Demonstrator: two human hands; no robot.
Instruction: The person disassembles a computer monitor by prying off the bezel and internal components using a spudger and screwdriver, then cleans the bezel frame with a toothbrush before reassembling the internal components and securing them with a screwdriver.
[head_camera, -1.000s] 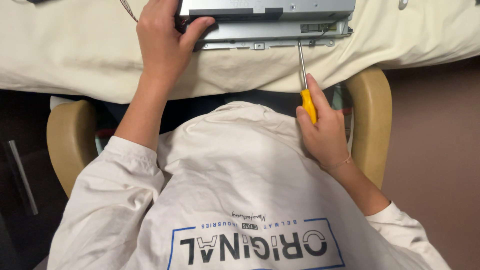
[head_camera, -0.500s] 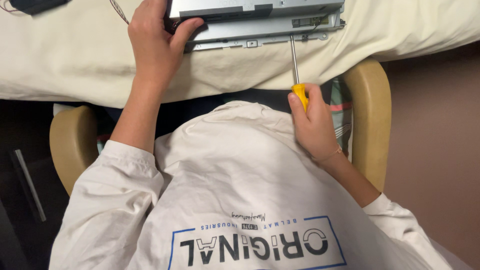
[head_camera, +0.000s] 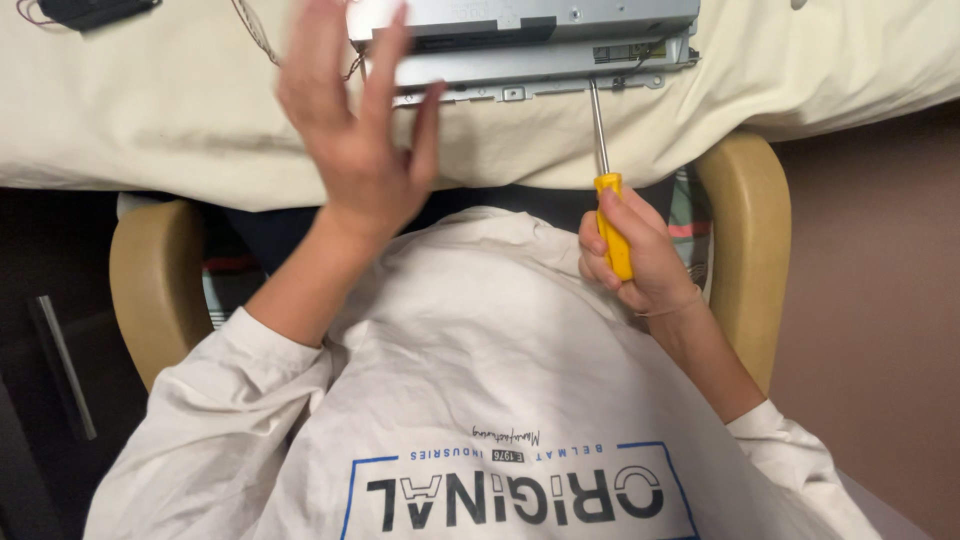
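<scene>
The left hand (head_camera: 352, 130) is hovering spread, blurred, hiding part of the metal unit (head_camera: 530, 45); the right hand (head_camera: 632, 255) is gripping a screwdriver (head_camera: 608, 190), its tip touching the unit's edge.

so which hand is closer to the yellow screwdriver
Right. The right hand grips the yellow screwdriver by its handle; the left hand is open, raised off to the side, not touching it.
</scene>
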